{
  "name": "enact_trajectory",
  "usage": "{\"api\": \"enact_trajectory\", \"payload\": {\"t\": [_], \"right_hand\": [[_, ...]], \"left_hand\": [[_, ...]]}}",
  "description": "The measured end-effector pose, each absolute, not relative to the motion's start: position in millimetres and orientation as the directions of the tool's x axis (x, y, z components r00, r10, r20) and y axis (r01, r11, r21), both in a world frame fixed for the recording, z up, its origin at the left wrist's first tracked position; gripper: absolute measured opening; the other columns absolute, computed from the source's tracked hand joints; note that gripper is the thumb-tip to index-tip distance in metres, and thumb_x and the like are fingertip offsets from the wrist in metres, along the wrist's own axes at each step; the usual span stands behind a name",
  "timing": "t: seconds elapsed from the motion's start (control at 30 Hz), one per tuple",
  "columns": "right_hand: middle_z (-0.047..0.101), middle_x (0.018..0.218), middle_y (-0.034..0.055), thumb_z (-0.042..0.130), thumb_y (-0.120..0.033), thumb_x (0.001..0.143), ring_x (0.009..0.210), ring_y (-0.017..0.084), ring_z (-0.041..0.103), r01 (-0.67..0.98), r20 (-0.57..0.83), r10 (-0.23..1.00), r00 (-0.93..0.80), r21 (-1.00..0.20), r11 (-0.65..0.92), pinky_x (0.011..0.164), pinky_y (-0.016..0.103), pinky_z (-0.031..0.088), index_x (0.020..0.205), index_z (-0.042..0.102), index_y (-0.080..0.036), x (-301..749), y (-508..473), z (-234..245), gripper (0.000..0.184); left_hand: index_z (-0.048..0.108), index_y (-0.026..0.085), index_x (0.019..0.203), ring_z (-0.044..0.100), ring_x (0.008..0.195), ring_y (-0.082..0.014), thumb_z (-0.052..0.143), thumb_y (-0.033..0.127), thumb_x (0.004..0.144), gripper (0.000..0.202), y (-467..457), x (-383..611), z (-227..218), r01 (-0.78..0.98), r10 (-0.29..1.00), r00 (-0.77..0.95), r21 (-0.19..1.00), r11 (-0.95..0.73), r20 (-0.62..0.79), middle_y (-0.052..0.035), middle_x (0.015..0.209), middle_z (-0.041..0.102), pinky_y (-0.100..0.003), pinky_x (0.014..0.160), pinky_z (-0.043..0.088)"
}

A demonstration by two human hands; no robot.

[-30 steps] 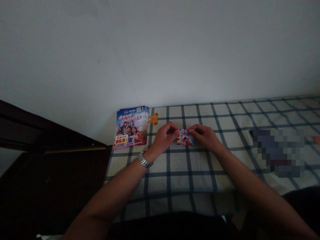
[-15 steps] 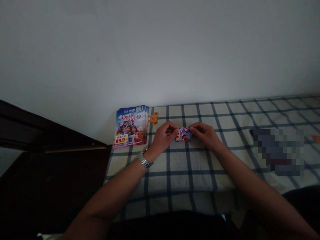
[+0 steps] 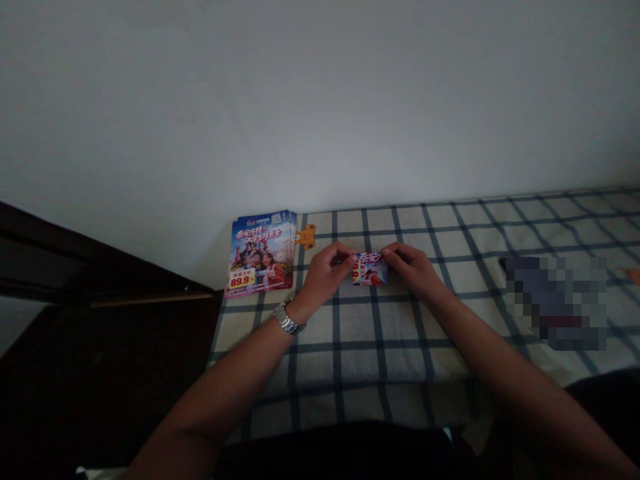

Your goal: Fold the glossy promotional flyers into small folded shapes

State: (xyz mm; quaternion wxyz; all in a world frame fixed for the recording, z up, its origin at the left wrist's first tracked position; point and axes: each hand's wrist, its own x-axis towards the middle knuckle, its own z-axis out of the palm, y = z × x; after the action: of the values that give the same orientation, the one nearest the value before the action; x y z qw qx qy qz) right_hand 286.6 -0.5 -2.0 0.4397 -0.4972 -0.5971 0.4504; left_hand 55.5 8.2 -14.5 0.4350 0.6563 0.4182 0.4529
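Note:
A small folded colour leaflet (image 3: 370, 269) sits just above the checked cloth, pinched at both ends. My left hand (image 3: 326, 273), a metal watch on its wrist, grips the left end with closed fingers. My right hand (image 3: 413, 267) pinches the right end. To the left, a stack of the same leaflets (image 3: 261, 253) lies unfolded at the cloth's far left corner, showing a printed price of 89.9.
The checked cloth (image 3: 380, 333) covers a flat surface against a white wall. A small orange figure (image 3: 306, 236) lies beside the stack. A blurred dark object (image 3: 555, 303) rests at the right. A dark wooden frame (image 3: 100, 280) borders the left.
The folded leaflet has been turned and pressed between both hands, showing a slightly different face. Both hands stayed in about the same place.

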Motion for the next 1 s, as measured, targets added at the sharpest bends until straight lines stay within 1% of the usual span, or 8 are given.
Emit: {"api": "enact_trajectory", "payload": {"t": [0.23,0.53,0.67,0.73,0.87,1.0], "right_hand": [[0.072,0.082,0.0041,0.067,-0.061,0.092,0.076,0.021,0.066,0.228,0.116,0.985,-0.13,-0.963,0.143,0.072,0.033,0.055,0.088,0.073,-0.022,291.3,2.2,-11.5,0.039],[0.07,0.077,0.004,0.066,-0.058,0.092,0.071,0.019,0.063,0.318,0.148,0.985,-0.086,-0.933,0.168,0.066,0.031,0.051,0.087,0.072,-0.021,289.8,0.7,-8.7,0.038],[0.071,0.078,0.0035,0.065,-0.057,0.093,0.07,0.019,0.063,0.31,0.158,0.984,-0.087,-0.934,0.178,0.065,0.031,0.051,0.088,0.072,-0.021,289.2,0.1,-7.9,0.038],[0.072,0.079,0.0035,0.065,-0.058,0.093,0.071,0.019,0.063,0.298,0.151,0.983,-0.103,-0.938,0.176,0.065,0.031,0.051,0.09,0.073,-0.021,289.4,0.0,-7.2,0.038],[0.074,0.079,0.0045,0.068,-0.059,0.091,0.07,0.02,0.065,0.291,0.11,0.986,-0.127,-0.946,0.143,0.063,0.031,0.052,0.092,0.075,-0.021,289.8,0.0,-4.4,0.039],[0.075,0.081,0.0046,0.067,-0.059,0.091,0.073,0.02,0.066,0.295,0.097,0.985,-0.141,-0.946,0.135,0.065,0.031,0.052,0.091,0.076,-0.021,290.1,0.3,-3.0,0.039]], "left_hand": [[0.068,0.019,0.099,0.071,0.086,-0.0171,0.07,0.049,0.095,0.03,7.8,56.5,-11.6,0.166,0.943,0.239,0.947,-0.276,0.233,-0.0051,0.096,0.075,-0.03,0.08,0.058],[0.068,0.019,0.102,0.07,0.088,-0.0172,0.068,0.046,0.096,0.028,7.7,57.1,-10.3,0.161,0.94,0.254,0.948,-0.275,0.23,-0.0053,0.098,0.074,-0.03,0.082,0.058],[0.068,0.02,0.108,0.07,0.087,-0.0162,0.07,0.043,0.095,0.027,7.3,57.5,-9.9,0.128,0.936,0.251,0.95,-0.284,0.246,-0.0042,0.096,0.073,-0.029,0.08,0.058],[0.068,0.02,0.109,0.07,0.086,-0.0157,0.071,0.042,0.095,0.026,7.4,57.4,-10.1,0.117,0.936,0.243,0.95,-0.29,0.256,-0.004,0.096,0.073,-0.028,0.079,0.058],[0.069,0.02,0.105,0.071,0.091,-0.0164,0.07,0.041,0.096,0.023,7.6,56.3,-10.7,0.126,0.933,0.25,0.947,-0.296,0.258,-0.0048,0.1,0.074,-0.029,0.082,0.058],[0.069,0.02,0.106,0.072,0.091,-0.0164,0.07,0.04,0.096,0.022,7.0,55.2,-11.2,0.137,0.931,0.259,0.945,-0.298,0.257,-0.005,0.101,0.075,-0.03,0.084,0.058]]}}
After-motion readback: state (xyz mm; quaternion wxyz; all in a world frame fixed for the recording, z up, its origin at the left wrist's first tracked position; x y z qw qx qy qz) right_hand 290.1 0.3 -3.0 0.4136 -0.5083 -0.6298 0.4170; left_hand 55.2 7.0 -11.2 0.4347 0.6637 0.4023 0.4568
